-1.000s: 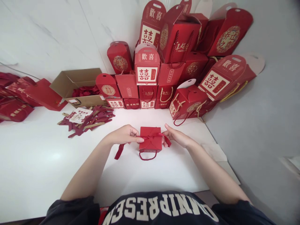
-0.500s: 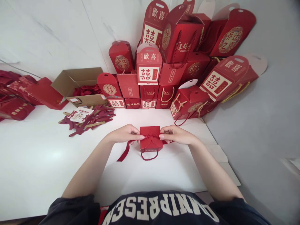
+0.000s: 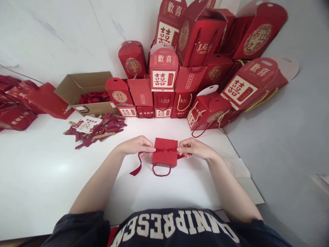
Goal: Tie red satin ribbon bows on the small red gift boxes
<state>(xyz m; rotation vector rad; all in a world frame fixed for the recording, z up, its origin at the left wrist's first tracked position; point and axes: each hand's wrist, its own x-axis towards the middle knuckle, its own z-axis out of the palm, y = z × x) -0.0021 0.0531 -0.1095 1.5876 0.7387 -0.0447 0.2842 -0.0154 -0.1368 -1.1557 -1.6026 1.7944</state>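
A rope handle is curving out on the near side of both hands' fingers. Just beyond it, a small red box is sitting on the worktop between the fingers. The left hand and right hand are closing thumb against fingers, each pinching the red ribbon beside its edge of the lid. The ribbon is running across the top, seemingly being drawn taut around a small knot; keeping that centred is calling for an even pull. One tail is trailing below the left fingers and could be catching on the handle if drawn inwards.

Beyond the left fingers, a pile of dark red strips is lying under a white card, with an open carton behind. Straight beyond both hands' fingers, stacked red boxes are standing against the wall.
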